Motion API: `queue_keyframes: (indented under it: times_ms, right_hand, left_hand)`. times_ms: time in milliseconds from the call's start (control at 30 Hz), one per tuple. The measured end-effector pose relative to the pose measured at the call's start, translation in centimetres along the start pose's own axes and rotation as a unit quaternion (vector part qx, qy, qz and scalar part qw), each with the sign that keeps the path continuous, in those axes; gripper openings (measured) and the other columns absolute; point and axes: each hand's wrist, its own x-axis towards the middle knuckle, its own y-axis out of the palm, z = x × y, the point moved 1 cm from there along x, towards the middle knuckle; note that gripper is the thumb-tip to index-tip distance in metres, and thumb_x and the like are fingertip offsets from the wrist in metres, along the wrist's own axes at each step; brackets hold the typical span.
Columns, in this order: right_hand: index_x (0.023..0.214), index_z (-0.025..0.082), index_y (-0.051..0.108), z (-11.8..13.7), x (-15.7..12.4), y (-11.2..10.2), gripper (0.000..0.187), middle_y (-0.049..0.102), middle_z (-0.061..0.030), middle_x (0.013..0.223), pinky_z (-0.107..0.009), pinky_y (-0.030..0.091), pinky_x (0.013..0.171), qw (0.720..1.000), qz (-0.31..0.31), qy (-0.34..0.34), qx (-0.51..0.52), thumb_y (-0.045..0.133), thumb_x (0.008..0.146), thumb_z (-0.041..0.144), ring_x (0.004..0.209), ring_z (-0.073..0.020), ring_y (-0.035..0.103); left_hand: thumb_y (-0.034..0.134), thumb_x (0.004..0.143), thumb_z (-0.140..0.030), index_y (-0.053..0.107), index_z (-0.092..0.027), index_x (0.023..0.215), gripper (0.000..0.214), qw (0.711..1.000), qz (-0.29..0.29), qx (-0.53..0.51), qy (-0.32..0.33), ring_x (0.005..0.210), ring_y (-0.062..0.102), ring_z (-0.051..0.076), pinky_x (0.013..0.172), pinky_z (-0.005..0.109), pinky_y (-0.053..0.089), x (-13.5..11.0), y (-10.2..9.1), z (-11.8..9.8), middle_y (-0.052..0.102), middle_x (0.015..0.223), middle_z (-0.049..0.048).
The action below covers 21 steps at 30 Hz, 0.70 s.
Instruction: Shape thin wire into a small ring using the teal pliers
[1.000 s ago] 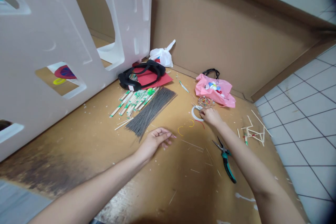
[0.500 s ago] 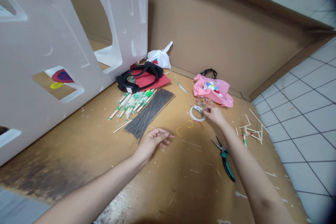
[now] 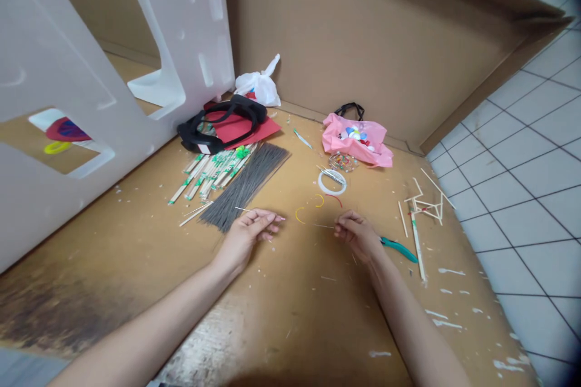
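My left hand (image 3: 247, 236) is closed in a pinch on a thin wire (image 3: 242, 209). One end of it pokes out on the left side, and a small pink bit shows at the fingertips. To the right, my right hand (image 3: 356, 233) has thumb and fingers pressed together. A fine pale strand (image 3: 323, 226) runs to its fingertips; I cannot tell whether it is held or lies on the table. Beyond the hands lie short curved yellow pieces (image 3: 299, 215) and a red one (image 3: 334, 200). My right wrist partly covers the green-handled pliers (image 3: 399, 249).
A white ring (image 3: 321, 188) with thin wires stands before a beaded heap (image 3: 344, 161) and a pink bag (image 3: 381, 154). Grey wires (image 3: 247, 184), wrapped chopsticks (image 3: 218, 170) and a black headset strap (image 3: 195, 136) lie left. A stick frame (image 3: 429, 208) lies right; cardboard (image 3: 345, 30) rises behind.
My right hand has left the white ring and come back toward me, now closer to my left hand and over the pliers' jaws. The view has shifted slightly.
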Motion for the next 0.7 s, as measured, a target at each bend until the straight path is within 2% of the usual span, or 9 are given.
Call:
queue_keyframes:
  times_ms: [133, 333, 700]
  right_hand:
    - [0.070, 0.019, 0.061, -0.4, -0.5, 0.4, 0.023, 0.065, 0.0019, 0.068, -0.026, 0.051, 0.060, 0.998, 0.013, 0.030, 0.055, 0.077, 0.058, 0.029, 0.058, -0.0098, 0.059]
    - [0.074, 0.018, 0.064, -1.0, -0.6, 1.1, 0.024, 0.068, 0.0020, 0.068, -0.026, 0.052, 0.066, 0.994, 0.001, 0.049, 0.099, 0.079, 0.056, 0.025, 0.063, -0.0117, 0.065]
    - [0.076, 0.016, 0.066, -1.4, -0.5, 1.2, 0.021, 0.072, -0.0043, 0.077, -0.024, 0.053, 0.067, 0.987, -0.002, 0.085, 0.140, 0.077, 0.061, 0.025, 0.070, -0.0140, 0.068]
  left_hand:
    - [0.070, 0.070, -0.032, 0.065, -0.013, 0.080, 0.022, 1.000, -0.007, 0.005, 0.001, 0.067, 0.060, 0.010, 0.057, 0.019, 0.046, 0.2, -0.2, 0.2, 0.069, 0.089, 0.0071]
    - [0.071, 0.070, -0.032, 0.065, -0.013, 0.081, 0.023, 1.000, -0.017, 0.017, 0.006, 0.067, 0.059, 0.010, 0.056, 0.018, 0.046, 0.6, -0.6, 0.5, 0.069, 0.089, 0.0075]
    - [0.071, 0.069, -0.030, 0.065, -0.013, 0.081, 0.022, 0.999, -0.046, 0.024, 0.007, 0.066, 0.059, 0.010, 0.055, 0.019, 0.045, 0.9, -0.8, 0.5, 0.068, 0.088, 0.0071]
